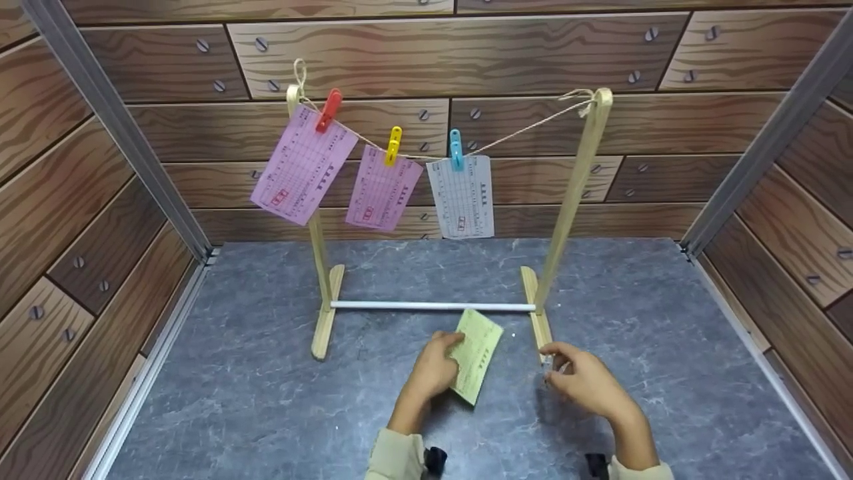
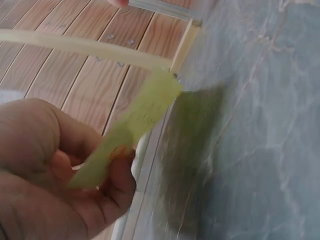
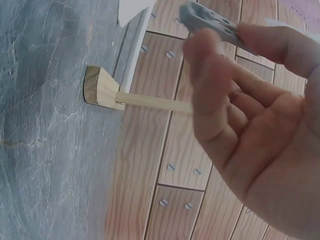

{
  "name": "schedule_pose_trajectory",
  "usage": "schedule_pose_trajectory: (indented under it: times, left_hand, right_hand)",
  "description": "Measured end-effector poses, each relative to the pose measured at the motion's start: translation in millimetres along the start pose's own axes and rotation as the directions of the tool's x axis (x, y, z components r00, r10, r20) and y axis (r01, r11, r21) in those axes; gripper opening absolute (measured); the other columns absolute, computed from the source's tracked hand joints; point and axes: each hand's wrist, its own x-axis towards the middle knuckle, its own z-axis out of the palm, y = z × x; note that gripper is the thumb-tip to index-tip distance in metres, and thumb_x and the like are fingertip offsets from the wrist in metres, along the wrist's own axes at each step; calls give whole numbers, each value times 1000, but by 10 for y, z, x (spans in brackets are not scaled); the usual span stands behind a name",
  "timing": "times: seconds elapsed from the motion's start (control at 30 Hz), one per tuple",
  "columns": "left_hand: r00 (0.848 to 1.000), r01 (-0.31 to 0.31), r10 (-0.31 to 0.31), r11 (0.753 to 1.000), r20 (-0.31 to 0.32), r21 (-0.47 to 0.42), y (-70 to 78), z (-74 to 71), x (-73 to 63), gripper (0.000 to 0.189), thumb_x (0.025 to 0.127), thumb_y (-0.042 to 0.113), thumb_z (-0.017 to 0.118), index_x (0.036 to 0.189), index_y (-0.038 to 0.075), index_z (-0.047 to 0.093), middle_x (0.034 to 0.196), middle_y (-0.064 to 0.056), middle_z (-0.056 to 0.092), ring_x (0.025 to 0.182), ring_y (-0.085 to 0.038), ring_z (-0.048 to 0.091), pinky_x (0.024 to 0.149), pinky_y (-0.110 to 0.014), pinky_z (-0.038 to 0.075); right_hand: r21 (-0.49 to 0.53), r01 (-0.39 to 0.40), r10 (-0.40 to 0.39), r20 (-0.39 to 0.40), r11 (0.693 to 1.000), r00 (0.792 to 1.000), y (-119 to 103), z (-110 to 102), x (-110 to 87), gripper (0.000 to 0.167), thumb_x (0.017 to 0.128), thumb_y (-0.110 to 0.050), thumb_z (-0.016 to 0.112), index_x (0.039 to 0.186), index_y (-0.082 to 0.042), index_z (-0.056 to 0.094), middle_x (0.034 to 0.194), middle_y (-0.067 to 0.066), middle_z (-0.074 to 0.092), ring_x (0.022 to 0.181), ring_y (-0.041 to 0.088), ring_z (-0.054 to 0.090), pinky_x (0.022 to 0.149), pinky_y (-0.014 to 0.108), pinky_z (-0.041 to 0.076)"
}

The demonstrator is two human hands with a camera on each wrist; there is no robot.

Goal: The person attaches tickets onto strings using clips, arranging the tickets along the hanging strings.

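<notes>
My left hand (image 1: 433, 365) pinches a yellow-green printed paper slip (image 1: 477, 357) between thumb and fingers. In the left wrist view the slip (image 2: 145, 110) is tilted above the tabletop and casts a shadow on it. To the right, my right hand (image 1: 590, 381) pinches a grey clothespin (image 3: 212, 21) between thumb and fingertips, close to the foot of the stand's right post. Behind both hands, a string (image 1: 520, 130) sags between the two posts. From it hang two pink slips (image 1: 303, 163) under a red clothespin (image 1: 329, 111) and a yellow one, and a white slip (image 1: 461, 200) under a blue one.
The wooden stand has a left post (image 1: 320, 257), a right post (image 1: 572, 200) and a white crossbar (image 1: 426, 306) low between them. It stands on a grey marbled tabletop (image 1: 253, 400). Wood-patterned panels (image 1: 426, 60) enclose the back and sides.
</notes>
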Motion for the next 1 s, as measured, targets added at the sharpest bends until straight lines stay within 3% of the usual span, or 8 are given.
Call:
schedule_pose_trajectory:
  times: [0.1, 0.2, 0.3, 0.43, 0.6, 0.7, 0.83, 1.0]
  left_hand:
    - [999, -38, 34, 993, -39, -109, 7, -54, 21, 46, 83, -8, 55, 127, -4, 67, 121, -10, 64, 110, -24, 60, 94, -39, 49]
    - [993, -88, 71, 976, -90, -198, 49, -92, 39, 35, 90, -2, 61, 123, 1, 71, 119, -5, 67, 102, -18, 61, 86, -34, 50]
    - [985, -145, 112, 949, -131, -278, 121, -110, 55, 32, 93, -2, 61, 122, 4, 73, 119, -4, 67, 95, -15, 59, 80, -30, 50]
    - [974, -209, 161, 915, -162, -346, 265, -130, 91, 36, 94, -7, 57, 126, 3, 70, 125, -7, 63, 94, -17, 59, 76, -28, 49]
    - [954, -291, 239, 882, -180, -372, 475, -179, 184, 46, 91, -16, 53, 133, 0, 64, 129, -13, 58, 107, -24, 59, 84, -30, 50]
    - [928, -372, 327, 854, -180, -365, 620, -224, 269, 51, 89, -19, 52, 136, -3, 61, 131, -15, 56, 111, -27, 58, 86, -31, 52]
    - [882, -472, 442, 828, -166, -303, 906, -330, 371, 53, 88, -21, 52, 138, -4, 57, 133, -16, 54, 108, -27, 59, 82, -29, 55]
    - [823, -567, 547, 787, -151, -241, 1207, -439, 534, 54, 89, -19, 53, 140, -5, 55, 133, -18, 52, 101, -22, 60, 77, -26, 56]
  right_hand:
    - [91, 24, -20, -49, 996, 999, -19, -19, -11, 40, 93, -4, 66, 130, 5, 56, 112, 19, 59, 67, 20, 59, 53, 35, 53]
    - [247, 49, -31, -77, 968, 997, -55, -31, -21, 37, 93, 0, 65, 127, 5, 53, 123, 25, 53, 70, 25, 64, 55, 41, 56]
    - [412, 107, -77, -87, 905, 993, -101, -41, -31, 37, 93, 5, 62, 126, 10, 47, 125, 29, 50, 79, 29, 68, 59, 45, 59]
    - [542, 228, -190, -127, 809, 974, -164, -64, -51, 36, 93, 10, 60, 126, 15, 46, 119, 29, 54, 83, 27, 71, 61, 40, 60]
    - [623, 416, -364, -219, 662, 906, -282, -152, -63, 36, 90, 21, 54, 125, 22, 46, 114, 27, 58, 82, 28, 72, 63, 37, 60]
    - [637, 497, -444, -258, 589, 858, -396, -231, -57, 38, 88, 25, 51, 126, 24, 45, 116, 28, 58, 84, 30, 72, 65, 38, 60]
    - [624, 553, -504, -279, 552, 817, -581, -369, -45, 38, 87, 28, 49, 125, 22, 48, 118, 28, 60, 88, 33, 72, 68, 40, 60]
    - [589, 634, -593, -300, 501, 747, -838, -537, -20, 41, 85, 31, 47, 126, 24, 47, 118, 30, 60, 86, 34, 71, 70, 43, 59]
